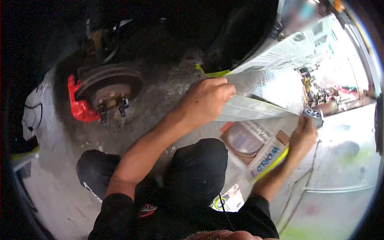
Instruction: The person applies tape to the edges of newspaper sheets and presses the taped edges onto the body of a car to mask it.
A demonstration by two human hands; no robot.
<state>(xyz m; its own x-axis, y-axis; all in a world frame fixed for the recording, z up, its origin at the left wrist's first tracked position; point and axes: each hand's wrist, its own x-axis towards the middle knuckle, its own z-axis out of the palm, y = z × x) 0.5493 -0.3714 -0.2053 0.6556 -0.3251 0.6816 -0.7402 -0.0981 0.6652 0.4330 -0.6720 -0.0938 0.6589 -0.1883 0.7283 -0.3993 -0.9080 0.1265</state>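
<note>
Stretching from left to right between the hands, a pale printed paper strip (pixel 256 110) sits beyond the crouched person's knees (pixel 196 172). Being held at both ends likely keeps it fairly straight and up off the larger printed sheet (pixel 256 146) on its near side, where the word WORLD shows; whether the two are joined, I cannot tell. The left hand (pixel 214 98) has its fingers curled, pinching the strip's left end just below a yellow-green edge (pixel 214 73). The right hand (pixel 304 136) is closed around a round, dark, roll-like thing (pixel 313 115) with a spoked pattern on its face, probably gripped there to steady the strip's other end.

Beneath is a grey, scuffed floor (pixel 160 108), strongly lit toward the far right. A big pale panel (pixel 340 168) with grey and greenish patches fills the right side; more newsprint (pixel 284 52) slants across the far right. On the left stand a brake disc (pixel 116 84) and, smaller, its red caliper (pixel 82 110).
</note>
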